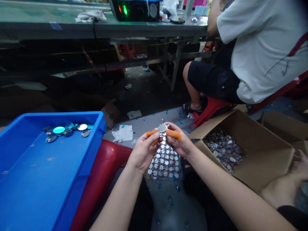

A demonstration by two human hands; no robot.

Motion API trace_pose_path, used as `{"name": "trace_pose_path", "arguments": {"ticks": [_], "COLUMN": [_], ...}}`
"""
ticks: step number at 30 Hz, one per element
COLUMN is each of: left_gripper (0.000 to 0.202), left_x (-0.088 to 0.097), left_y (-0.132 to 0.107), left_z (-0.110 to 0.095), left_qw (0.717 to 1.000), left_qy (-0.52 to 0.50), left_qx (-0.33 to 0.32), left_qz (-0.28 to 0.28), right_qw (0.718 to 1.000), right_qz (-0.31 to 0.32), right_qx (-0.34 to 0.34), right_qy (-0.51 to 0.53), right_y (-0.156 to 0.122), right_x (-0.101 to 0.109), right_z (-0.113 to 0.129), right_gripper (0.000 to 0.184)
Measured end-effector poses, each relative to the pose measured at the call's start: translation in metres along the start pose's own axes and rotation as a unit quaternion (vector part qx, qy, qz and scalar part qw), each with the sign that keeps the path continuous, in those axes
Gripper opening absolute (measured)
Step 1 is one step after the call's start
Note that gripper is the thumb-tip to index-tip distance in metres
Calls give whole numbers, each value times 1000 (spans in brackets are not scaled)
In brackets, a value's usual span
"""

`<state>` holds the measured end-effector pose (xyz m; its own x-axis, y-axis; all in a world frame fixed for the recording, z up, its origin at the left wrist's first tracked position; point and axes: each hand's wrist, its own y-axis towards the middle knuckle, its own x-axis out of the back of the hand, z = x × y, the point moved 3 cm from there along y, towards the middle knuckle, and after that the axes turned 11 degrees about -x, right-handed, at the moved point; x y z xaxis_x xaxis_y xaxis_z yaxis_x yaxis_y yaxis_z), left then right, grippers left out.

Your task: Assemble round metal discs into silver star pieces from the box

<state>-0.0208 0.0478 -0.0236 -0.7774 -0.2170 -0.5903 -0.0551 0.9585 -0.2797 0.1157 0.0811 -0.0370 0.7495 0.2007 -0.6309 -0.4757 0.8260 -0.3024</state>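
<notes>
A small round metal disc (162, 128) is pinched at its edges between my left hand (144, 151) and my right hand (180, 143). Orange finger cots (173, 134) cover the fingertips that touch it. Just below my hands hangs or lies a silvery strip of linked star-shaped metal pieces (165, 162), partly hidden behind my fingers. To my left, a blue plastic tray (48, 170) holds several shiny round discs (67, 131). To my right, an open cardboard box (250, 163) is filled with loose metal pieces (223, 149).
A seated co-worker in a white shirt (262, 54) sits on a red stool (210, 110) at the right, and another person's hand (298, 170) rests at the lower right. Small blue pieces and paper scraps (124, 133) lie on the floor. A green-topped workbench (96, 29) crosses the back.
</notes>
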Motion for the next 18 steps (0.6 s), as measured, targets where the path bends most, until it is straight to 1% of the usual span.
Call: {"name": "trace_pose_path", "arguments": {"ticks": [6,9,12,16,18], "left_gripper": [32,33,34,35,36], "left_x": [0,2,3,4,5], "left_y": [1,2,1,2,3], "left_z": [3,2,1,0,0], "left_qw": [1000,999,997,988,983], "left_qy": [-9,7,41,119,148], "left_qx": [2,-6,-29,-76,-88], "left_qz": [-9,-32,-54,-67,-68], "right_qw": [1000,1000,999,1000,1000], "right_qz": [5,9,9,10,12], "right_qx": [12,16,10,-2,-14], "right_qy": [-13,-25,-29,-23,-11], "right_y": [1,1,2,3,3], "right_x": [1,2,4,6,5], "right_z": [-2,-3,-5,-11,-13], "right_gripper": [44,42,42,42,41]}}
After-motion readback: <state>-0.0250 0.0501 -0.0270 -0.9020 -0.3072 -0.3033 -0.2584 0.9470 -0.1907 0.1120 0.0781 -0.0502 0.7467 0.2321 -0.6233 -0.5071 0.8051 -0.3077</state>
